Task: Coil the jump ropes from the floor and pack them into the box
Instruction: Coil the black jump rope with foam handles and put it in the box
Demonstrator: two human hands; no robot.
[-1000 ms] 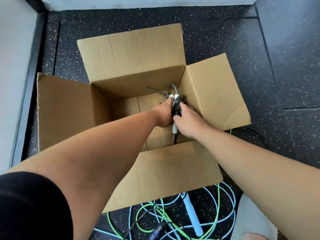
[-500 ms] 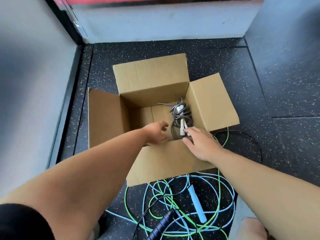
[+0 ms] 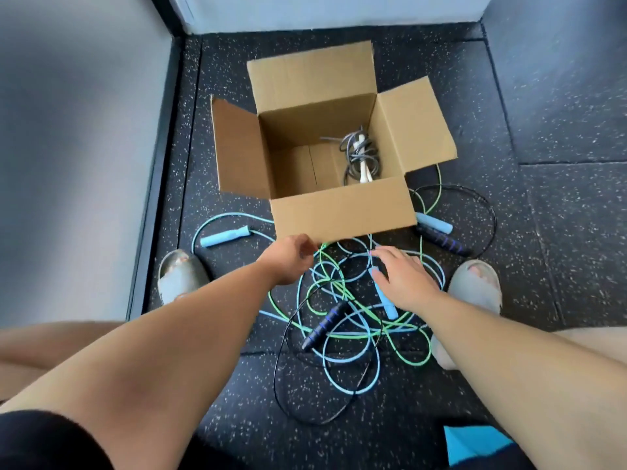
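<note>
An open cardboard box (image 3: 342,215) stands on the floor with its flaps spread. Inside, at the right, lies a coiled grey jump rope (image 3: 360,157) with white handles. In front of the box a tangle of ropes covers the floor: a light blue rope (image 3: 346,359), a green rope (image 3: 407,359) and a black rope (image 3: 288,385) with a dark handle (image 3: 324,325). My left hand (image 3: 288,259) hovers empty, fingers curled, just below the box's front wall. My right hand (image 3: 403,276) is spread over a light blue handle (image 3: 386,300) in the tangle.
More handles lie around: a light blue one (image 3: 225,235) at the left, another light blue (image 3: 434,222) and a dark one (image 3: 442,239) right of the box. My feet in grey slides (image 3: 179,276) (image 3: 478,283) flank the tangle. A grey wall (image 3: 78,147) runs on the left.
Both hands let go of the grey coil, left it in the box, and drew back toward me over the tangle on the floor. The view pulled back and higher.
</note>
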